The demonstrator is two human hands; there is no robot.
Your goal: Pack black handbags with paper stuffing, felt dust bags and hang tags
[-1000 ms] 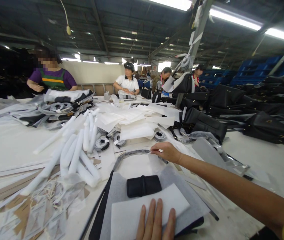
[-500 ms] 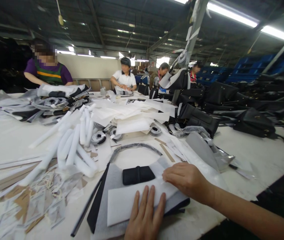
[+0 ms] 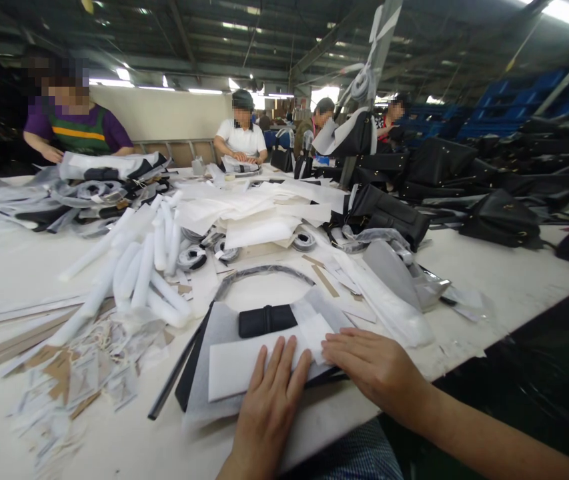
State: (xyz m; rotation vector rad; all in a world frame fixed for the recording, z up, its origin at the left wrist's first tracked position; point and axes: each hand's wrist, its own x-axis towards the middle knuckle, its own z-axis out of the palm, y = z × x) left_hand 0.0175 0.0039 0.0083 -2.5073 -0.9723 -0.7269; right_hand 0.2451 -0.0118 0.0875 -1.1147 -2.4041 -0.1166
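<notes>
On the counter (image 3: 14, 260), a black bag (image 3: 185, 388) lay beneath paper and two hands.
The bag sat near the front edge, thin paper (image 3: 200, 395) spread over it and a white sheet (image 3: 231, 371) on that. The left hand (image 3: 271, 403) rested palm-down on the sheet — fingers spread, its grip slack, holding nothing. The right hand (image 3: 381, 370), angled in from the right, laid its fingers together across the sheet's right end — whether its grip pinched anything could not be told.
</notes>
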